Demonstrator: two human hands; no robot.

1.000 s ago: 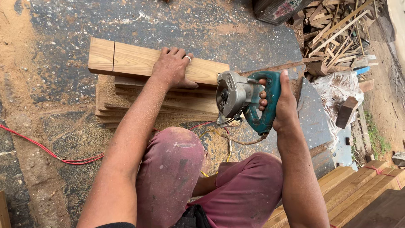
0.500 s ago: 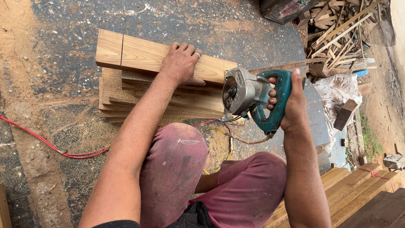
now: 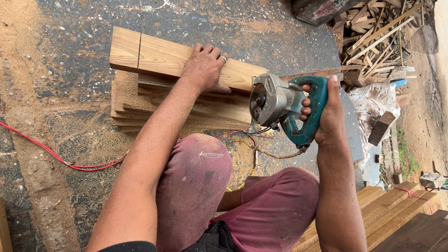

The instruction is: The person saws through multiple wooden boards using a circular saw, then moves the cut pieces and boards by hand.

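The left hand (image 3: 205,67) lies flat on the top plank (image 3: 168,58), fingers spread, pressing it down. It holds nothing; it just pushes. That plank sits on a stack of planks (image 3: 186,109) on the floor (image 3: 70,107), which is grey stone with a lot of sawdust on it. The top plank has a thin cut line near its far left end.

The right hand (image 3: 326,112) has its grip closed tight around the green handle of a small circular saw (image 3: 280,105). The saw is up in the air, just beside the right end of the top plank. Its round metal blade cover faces the plank, and no part of it seems to touch the wood.

The left fingers are near the saw. If the saw jumps or slides along the plank, it could hit them. The plank only rests on loose boards, so it could slip or tip under the blade, and then the saw may kick back toward the knees (image 3: 196,163), which are right below.

A yellow and red cord (image 3: 252,149) hangs under the saw, close to the blade. A red wire (image 3: 56,156) also runs across the floor. The blade could cut the cord, or the cord could snag and pull the saw off its line. Sawdust can make the wood slide.
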